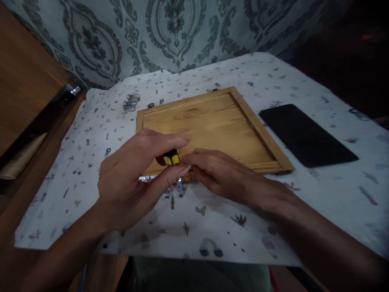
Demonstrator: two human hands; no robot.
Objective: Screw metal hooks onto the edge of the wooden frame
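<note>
A shallow wooden tray-like frame (212, 121) lies flat on the patterned white cloth (319, 194). My left hand (133, 178) is curled at the frame's near edge, its fingers closed round a small tool with a yellow and black handle (172, 157). My right hand (225, 172) lies next to it, fingers pressed together on the frame's near rim beside the tool. Small metal fittings (179, 187) show just under the two hands at the frame's edge.
A black phone (306, 134) lies to the right of the frame. A small heap of metal parts (130, 102) sits at the back left of the cloth. A brown wooden surface (27, 81) stands to the left, and patterned wallpaper (170, 32) rises behind.
</note>
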